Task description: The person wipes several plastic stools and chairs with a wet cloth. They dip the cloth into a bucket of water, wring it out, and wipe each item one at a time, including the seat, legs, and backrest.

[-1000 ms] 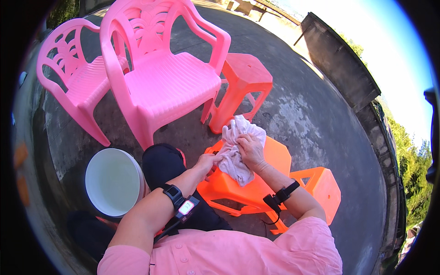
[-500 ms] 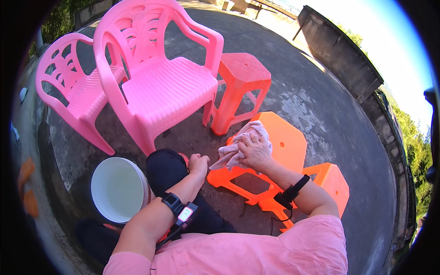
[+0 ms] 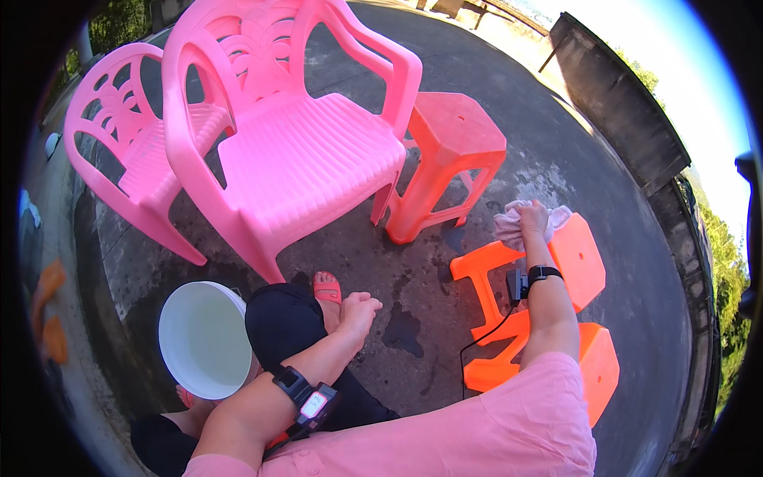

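Note:
My right hand [image 3: 534, 219] is closed on a pale pink cloth [image 3: 507, 226], pressing it against the edge of an orange plastic stool [image 3: 582, 264]. That stool is tilted, with its legs toward me and its seat facing right. A second orange stool [image 3: 602, 372] stands close below it, beside my right arm. In front of my knee hangs my left hand [image 3: 361, 313], its fingers curled in with nothing seen in them. It is nearest to my foot in a red sandal [image 3: 327, 287]. Cords run from the devices on my wrists.
A white bucket [image 3: 168, 318] with water stands left of my knee. A large pink armchair [image 3: 310, 151] is ahead, a second pink armchair [image 3: 151, 163] left of it, and a red-orange stool [image 3: 461, 127] on its right. Wet patches mark the concrete floor [image 3: 401, 330]. A low wall [image 3: 628, 103] lies beyond.
My right hand and the cloth have moved right, from over the stool's seat to its far edge. The stool has shifted right and turned. My left hand stays near my knee.

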The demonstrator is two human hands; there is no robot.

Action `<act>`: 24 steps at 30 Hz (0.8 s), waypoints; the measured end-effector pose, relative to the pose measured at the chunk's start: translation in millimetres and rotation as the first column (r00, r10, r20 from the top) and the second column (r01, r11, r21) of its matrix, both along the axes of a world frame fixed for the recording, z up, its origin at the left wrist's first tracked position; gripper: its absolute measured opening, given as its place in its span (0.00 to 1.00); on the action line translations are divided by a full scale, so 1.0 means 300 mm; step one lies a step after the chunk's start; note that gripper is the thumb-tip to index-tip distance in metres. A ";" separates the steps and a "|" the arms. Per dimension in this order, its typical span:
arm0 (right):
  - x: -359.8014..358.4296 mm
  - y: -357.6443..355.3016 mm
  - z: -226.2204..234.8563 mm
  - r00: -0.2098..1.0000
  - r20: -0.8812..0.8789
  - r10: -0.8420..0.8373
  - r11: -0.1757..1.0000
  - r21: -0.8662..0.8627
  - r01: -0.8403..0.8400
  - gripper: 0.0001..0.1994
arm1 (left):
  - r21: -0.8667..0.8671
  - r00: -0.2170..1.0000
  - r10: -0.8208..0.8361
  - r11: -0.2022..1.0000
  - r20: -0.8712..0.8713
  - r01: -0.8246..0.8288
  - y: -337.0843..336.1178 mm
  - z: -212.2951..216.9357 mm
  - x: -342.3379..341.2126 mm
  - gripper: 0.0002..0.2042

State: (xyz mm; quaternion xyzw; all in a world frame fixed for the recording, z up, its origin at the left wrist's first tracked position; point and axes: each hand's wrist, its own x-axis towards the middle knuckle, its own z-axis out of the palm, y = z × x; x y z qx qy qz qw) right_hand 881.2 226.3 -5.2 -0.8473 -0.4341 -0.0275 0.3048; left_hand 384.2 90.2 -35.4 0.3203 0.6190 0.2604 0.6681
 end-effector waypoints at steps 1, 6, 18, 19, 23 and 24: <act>-0.025 0.059 -0.013 0.999 -0.037 -0.030 0.988 0.148 0.035 0.19 | -0.012 1.000 -0.028 1.000 0.005 0.028 0.003 0.007 0.008 0.26; -0.303 0.340 -0.119 0.391 -0.854 0.342 0.854 0.457 0.251 0.32 | -0.059 0.993 -0.100 0.993 0.058 0.104 0.005 0.024 0.031 0.23; -0.578 0.306 -0.090 -0.327 -0.848 0.418 0.896 0.444 -0.004 0.12 | -0.118 0.980 -0.177 0.975 0.095 0.187 0.028 0.016 0.007 0.17; -0.595 0.291 -0.093 -0.305 -0.870 0.388 0.917 0.399 0.029 0.12 | -0.115 0.979 -0.186 0.974 0.085 0.195 0.027 0.016 0.010 0.17; -0.695 0.243 -0.152 -0.443 -0.823 0.354 0.926 0.376 0.042 0.15 | -0.093 0.984 -0.174 0.980 0.044 0.177 0.022 0.015 0.021 0.16; -0.716 0.224 -0.171 -0.421 -0.822 0.384 0.918 0.388 0.080 0.14 | -0.084 0.987 -0.161 0.983 0.027 0.163 0.021 0.014 0.021 0.16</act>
